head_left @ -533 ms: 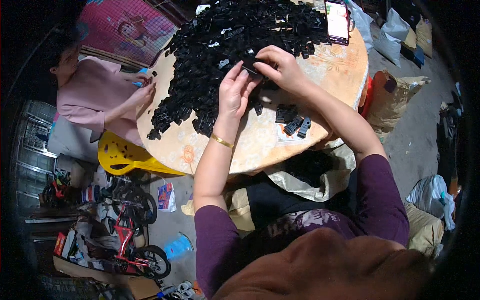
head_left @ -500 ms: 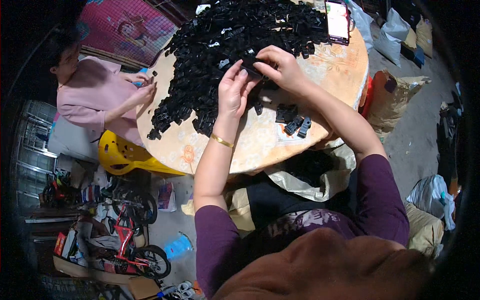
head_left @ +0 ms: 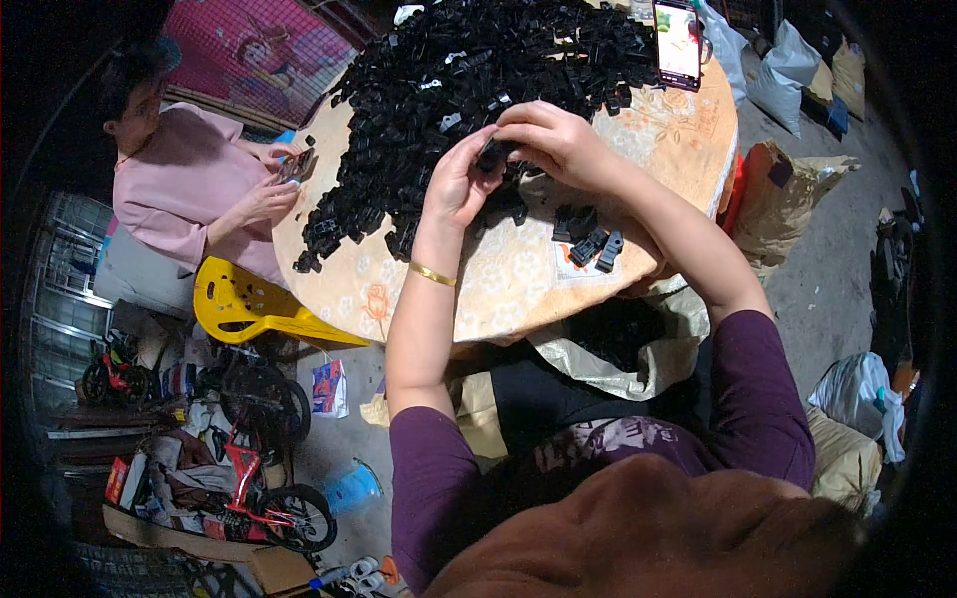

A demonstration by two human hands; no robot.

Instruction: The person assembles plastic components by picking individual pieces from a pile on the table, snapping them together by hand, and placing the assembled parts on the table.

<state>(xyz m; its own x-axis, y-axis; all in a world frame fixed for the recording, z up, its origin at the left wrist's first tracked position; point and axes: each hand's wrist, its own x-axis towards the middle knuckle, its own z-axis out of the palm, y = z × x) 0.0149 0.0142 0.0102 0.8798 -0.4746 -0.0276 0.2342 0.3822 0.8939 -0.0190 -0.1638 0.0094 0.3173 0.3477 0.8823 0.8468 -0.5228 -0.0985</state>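
My left hand (head_left: 461, 181) and my right hand (head_left: 560, 145) meet over the near edge of a big heap of small black plastic parts (head_left: 409, 130). Between them is a small black plastic part (head_left: 493, 154), partly covered by my fingers. The left fingers are closed on its left side, and the right fingertips pinch it from the right and above. Beside my right forearm, a few larger black plastic pieces (head_left: 588, 239) lie apart from the heap. The heap rests on a round table with a flowered cloth (head_left: 478, 299).
A phone with a lit screen (head_left: 677, 45) stands at the table's far right. Across on the left sits a person in pink (head_left: 189, 184), holding something small, next to a yellow chair (head_left: 239, 309). An open woven sack (head_left: 638, 369) is below the near edge; a red bicycle (head_left: 249, 478) lies lower left.
My hands have drawn closer together and the right fingers have curled round the black part. The person on the left now holds an object up near the table edge.
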